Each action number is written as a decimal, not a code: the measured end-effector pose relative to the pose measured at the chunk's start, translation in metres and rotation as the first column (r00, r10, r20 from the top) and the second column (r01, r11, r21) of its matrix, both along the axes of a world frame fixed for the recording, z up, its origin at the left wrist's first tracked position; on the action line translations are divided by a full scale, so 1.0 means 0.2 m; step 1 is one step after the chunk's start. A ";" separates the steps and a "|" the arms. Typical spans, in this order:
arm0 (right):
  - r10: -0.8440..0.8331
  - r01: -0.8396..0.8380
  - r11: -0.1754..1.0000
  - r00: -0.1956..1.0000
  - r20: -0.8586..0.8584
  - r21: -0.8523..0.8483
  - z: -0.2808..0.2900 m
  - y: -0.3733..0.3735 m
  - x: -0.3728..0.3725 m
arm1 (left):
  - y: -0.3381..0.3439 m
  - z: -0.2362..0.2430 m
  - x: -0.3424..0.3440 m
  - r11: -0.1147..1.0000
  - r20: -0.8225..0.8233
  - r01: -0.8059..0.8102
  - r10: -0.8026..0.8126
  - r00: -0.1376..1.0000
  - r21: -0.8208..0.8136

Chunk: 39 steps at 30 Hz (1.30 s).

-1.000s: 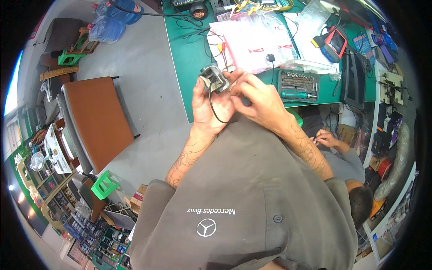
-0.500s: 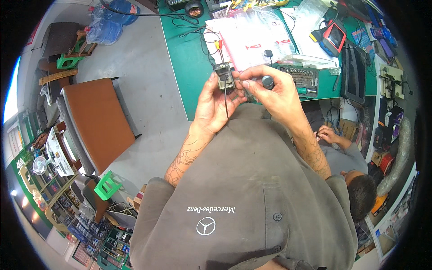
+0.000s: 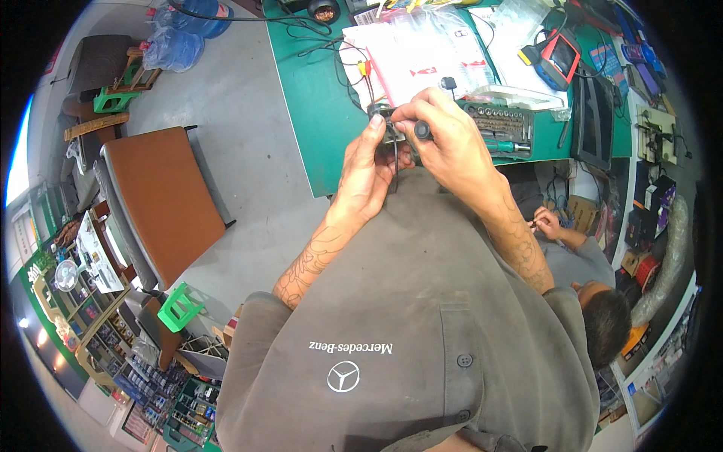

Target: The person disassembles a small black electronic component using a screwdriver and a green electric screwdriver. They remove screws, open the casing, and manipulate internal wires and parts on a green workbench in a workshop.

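Observation:
My left hand [image 3: 361, 169] is closed around a small box-like housing [image 3: 388, 135] with a thin black cable [image 3: 395, 162] hanging from it toward my body. Over the housing's top, the fingertips of my right hand [image 3: 448, 139] are pinched together. Between the fingers of that hand sticks out a dark cylindrical tool handle [image 3: 423, 131]; its shaft, if any, is hidden. Fingers cover most of the housing. Just beyond it, a yellow connector [image 3: 364, 68] on thin wires lies at the edge of the papers.
On the green table [image 3: 309, 120] lie a socket set case [image 3: 501, 120], a green-handled screwdriver [image 3: 504, 146], plastic-covered papers [image 3: 422, 53], a red-and-black diagnostic tablet [image 3: 561, 59] and a black panel [image 3: 593, 124]. A brown-topped bench [image 3: 162, 203] stands left. Another person [image 3: 576, 256] sits at my right.
My right hand has moved left and a little up, onto the top of the housing. The housing has shifted slightly right and tilted, and the dark handle has swung left with my hand.

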State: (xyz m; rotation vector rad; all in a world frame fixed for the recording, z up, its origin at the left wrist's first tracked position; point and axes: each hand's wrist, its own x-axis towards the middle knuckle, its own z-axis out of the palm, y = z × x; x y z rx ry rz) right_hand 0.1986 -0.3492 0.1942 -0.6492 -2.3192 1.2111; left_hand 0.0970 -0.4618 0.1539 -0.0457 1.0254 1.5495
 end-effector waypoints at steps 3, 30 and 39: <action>-0.042 0.038 0.997 0.998 0.056 0.073 -0.01 0.01 0.01 | 0.00 -0.01 0.00 1.000 0.079 -0.015 0.015 0.997 0.009; -0.186 0.186 0.982 0.982 0.006 -0.002 0.00 -0.03 0.05 | -0.01 0.00 0.02 0.990 -0.176 0.117 -0.101 0.979 0.083; -0.277 0.176 0.882 0.944 -0.178 -0.437 0.03 -0.01 0.09 | 0.00 -0.01 0.02 0.983 -0.025 0.065 -0.062 0.998 0.174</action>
